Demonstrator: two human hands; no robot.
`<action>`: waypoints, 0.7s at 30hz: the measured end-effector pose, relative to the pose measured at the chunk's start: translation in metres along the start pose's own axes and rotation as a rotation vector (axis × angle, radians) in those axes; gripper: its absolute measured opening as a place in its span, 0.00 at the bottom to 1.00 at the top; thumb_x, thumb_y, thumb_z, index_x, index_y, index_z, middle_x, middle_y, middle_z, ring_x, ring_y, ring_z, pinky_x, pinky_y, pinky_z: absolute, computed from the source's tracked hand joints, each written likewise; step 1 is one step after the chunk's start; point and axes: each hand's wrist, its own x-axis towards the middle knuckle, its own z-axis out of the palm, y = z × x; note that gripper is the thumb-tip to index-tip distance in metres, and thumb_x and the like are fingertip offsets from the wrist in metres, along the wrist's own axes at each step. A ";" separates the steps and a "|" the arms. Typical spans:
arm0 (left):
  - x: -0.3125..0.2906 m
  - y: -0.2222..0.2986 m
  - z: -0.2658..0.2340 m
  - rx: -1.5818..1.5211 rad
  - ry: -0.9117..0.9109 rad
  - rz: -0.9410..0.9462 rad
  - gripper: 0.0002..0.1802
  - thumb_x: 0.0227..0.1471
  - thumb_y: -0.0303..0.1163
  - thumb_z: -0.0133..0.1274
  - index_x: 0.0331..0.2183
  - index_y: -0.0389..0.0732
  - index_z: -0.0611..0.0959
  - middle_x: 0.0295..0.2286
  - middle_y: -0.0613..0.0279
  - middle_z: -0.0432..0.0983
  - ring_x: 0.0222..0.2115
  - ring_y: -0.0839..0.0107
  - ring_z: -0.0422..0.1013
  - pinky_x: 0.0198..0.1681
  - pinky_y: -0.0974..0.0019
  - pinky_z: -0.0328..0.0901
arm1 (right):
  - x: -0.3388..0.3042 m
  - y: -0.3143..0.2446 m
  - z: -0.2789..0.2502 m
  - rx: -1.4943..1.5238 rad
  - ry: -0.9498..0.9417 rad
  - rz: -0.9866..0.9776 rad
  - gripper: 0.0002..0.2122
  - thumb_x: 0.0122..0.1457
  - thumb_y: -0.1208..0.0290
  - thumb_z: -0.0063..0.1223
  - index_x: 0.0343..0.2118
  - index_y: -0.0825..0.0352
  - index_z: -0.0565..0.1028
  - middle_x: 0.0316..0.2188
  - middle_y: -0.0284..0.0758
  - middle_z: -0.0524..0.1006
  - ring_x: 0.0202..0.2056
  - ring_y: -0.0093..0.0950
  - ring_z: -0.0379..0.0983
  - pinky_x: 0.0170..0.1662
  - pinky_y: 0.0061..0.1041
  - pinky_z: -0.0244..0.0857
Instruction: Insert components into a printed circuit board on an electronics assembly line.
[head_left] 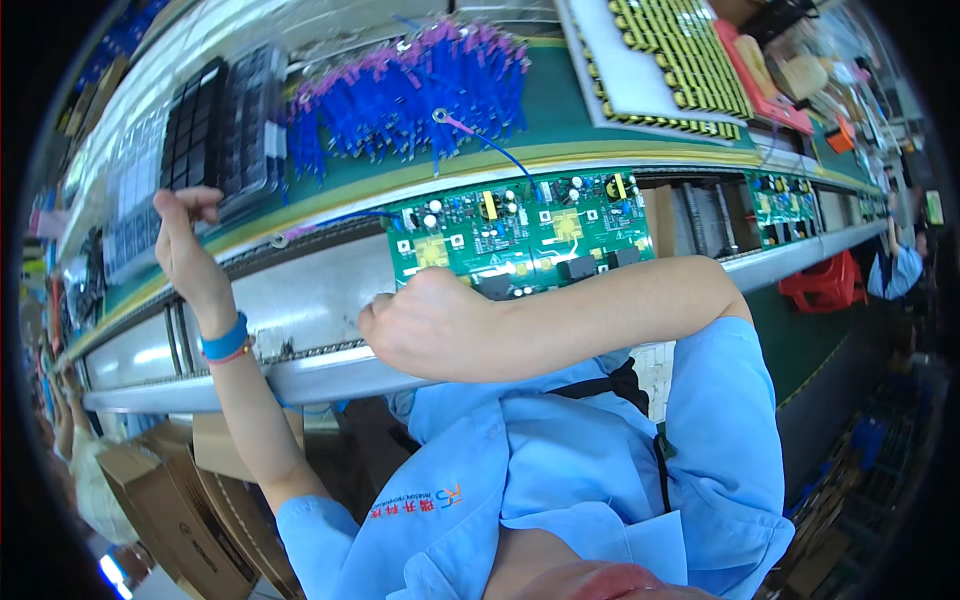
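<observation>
A green circuit board [520, 238] with capacitors, yellow parts and black blocks lies on the metal rail in front of me. My right hand [430, 322] is curled closed at the board's near left corner. Its fingertips face away, so anything in them is hidden. Out to the left, my left hand [190, 250] is raised beside a black compartment tray [195, 125], fingers bent but apart, with nothing visible in them. Blue wires with ring terminals are joined to the board; one ring terminal [440, 116] rests over the green bench, another [280, 241] near the rail.
A thick bundle of blue wires [410, 95] lies on the green bench. Behind the board, a white foam sheet [630, 70] carries rows of yellow-and-black parts. More boards [785, 208] sit farther right along the rail. A red stool [825, 285] and cardboard boxes [165, 500] stand below.
</observation>
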 end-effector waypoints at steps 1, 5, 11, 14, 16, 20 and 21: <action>0.000 -0.002 -0.001 -0.005 -0.006 -0.008 0.36 0.66 0.54 0.34 0.25 0.33 0.81 0.21 0.66 0.69 0.27 0.76 0.62 0.35 0.71 0.55 | -0.009 0.003 -0.005 0.031 -0.018 0.021 0.07 0.46 0.73 0.52 0.26 0.72 0.73 0.17 0.38 0.75 0.18 0.29 0.75 0.16 0.29 0.65; -0.004 -0.001 -0.004 -0.054 -0.034 0.022 0.35 0.67 0.52 0.33 0.23 0.33 0.79 0.22 0.65 0.69 0.26 0.76 0.61 0.35 0.71 0.54 | -0.049 0.011 -0.029 0.059 -0.118 0.196 0.07 0.50 0.74 0.50 0.31 0.71 0.73 0.24 0.40 0.77 0.20 0.33 0.76 0.19 0.32 0.67; -0.020 0.008 0.022 -0.133 -0.291 0.213 0.31 0.68 0.45 0.34 0.22 0.32 0.75 0.23 0.61 0.69 0.25 0.75 0.62 0.31 0.70 0.55 | -0.105 0.026 -0.054 -0.046 -0.180 0.478 0.11 0.51 0.76 0.49 0.38 0.72 0.72 0.30 0.39 0.78 0.24 0.36 0.77 0.20 0.34 0.68; -0.026 0.006 0.029 -0.134 -0.361 0.258 0.29 0.68 0.42 0.35 0.22 0.32 0.74 0.22 0.61 0.68 0.24 0.74 0.62 0.29 0.71 0.55 | -0.119 0.031 -0.058 -0.104 -0.054 0.508 0.05 0.50 0.76 0.51 0.30 0.69 0.74 0.24 0.39 0.77 0.23 0.34 0.78 0.20 0.32 0.69; -0.028 0.003 0.030 -0.128 -0.390 0.252 0.29 0.68 0.43 0.35 0.22 0.32 0.75 0.21 0.62 0.67 0.23 0.75 0.61 0.28 0.71 0.54 | -0.128 0.035 -0.061 -0.114 -0.043 0.540 0.05 0.50 0.76 0.51 0.30 0.69 0.74 0.24 0.38 0.77 0.23 0.34 0.78 0.20 0.32 0.69; -0.032 0.005 0.036 -0.135 -0.421 0.190 0.29 0.67 0.43 0.36 0.21 0.33 0.76 0.20 0.63 0.67 0.22 0.76 0.61 0.27 0.72 0.54 | -0.144 0.042 -0.065 -0.125 -0.095 0.628 0.07 0.49 0.77 0.50 0.32 0.67 0.73 0.26 0.38 0.77 0.24 0.36 0.78 0.21 0.35 0.69; -0.033 0.005 0.039 -0.138 -0.419 0.198 0.29 0.67 0.43 0.36 0.21 0.33 0.76 0.20 0.63 0.67 0.22 0.76 0.61 0.27 0.72 0.54 | -0.147 0.043 -0.066 -0.120 -0.123 0.669 0.09 0.47 0.78 0.50 0.33 0.66 0.72 0.28 0.37 0.77 0.24 0.37 0.77 0.21 0.36 0.68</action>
